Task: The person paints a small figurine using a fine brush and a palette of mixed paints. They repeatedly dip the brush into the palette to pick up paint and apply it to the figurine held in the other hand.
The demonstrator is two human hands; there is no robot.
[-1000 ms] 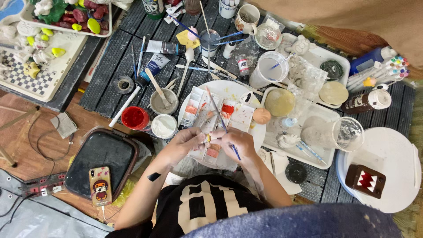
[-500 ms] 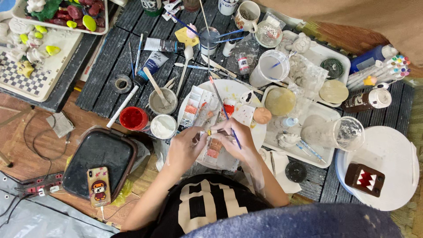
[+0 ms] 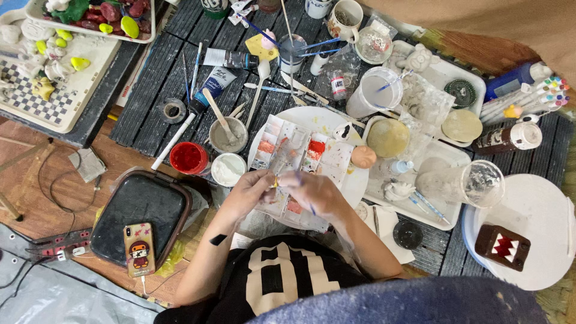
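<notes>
My left hand (image 3: 247, 193) pinches a small yellowish piece (image 3: 275, 180) between its fingertips, just over the near end of a white paint palette (image 3: 282, 144) with red and orange wells. My right hand (image 3: 317, 193) sits close beside it, closed on a thin blue-handled brush (image 3: 310, 207) whose shaft pokes out under the palm. Both hands nearly touch above the palette, which lies on a round white plate (image 3: 355, 180). What the brush tip touches is hidden by the fingers.
A red paint pot (image 3: 188, 157), a white pot (image 3: 228, 169) and a grey cup with a stick (image 3: 228, 135) stand left of the palette. A black pouch (image 3: 141, 210) carries a phone (image 3: 139, 249). Right: clear cup (image 3: 480, 183), white lid with a brown toothed figure (image 3: 503, 246), markers (image 3: 534, 96).
The right hand has dropped from the palette wells toward the left hand, and the brush now points down under the palm. The left hand stays put with the small piece.
</notes>
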